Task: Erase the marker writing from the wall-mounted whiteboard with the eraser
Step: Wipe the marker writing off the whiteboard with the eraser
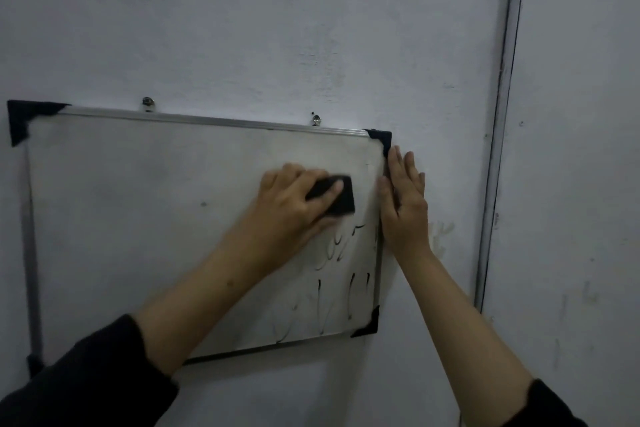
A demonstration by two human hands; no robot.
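Black marker strokes point(346, 274), too smeared to read, remain at the whiteboard point(138, 218) lower right. The left hand point(294, 204) grips the black eraser point(341, 196) above them; the right hand point(403, 204) presses flat, fingers straight, on the right frame edge. Board's left stands wiped.

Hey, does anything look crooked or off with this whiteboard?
Yes. The silver-framed whiteboard hangs askew, its top edge sloping down to the right. Black marker streaks remain at its lower right, below the black eraser.
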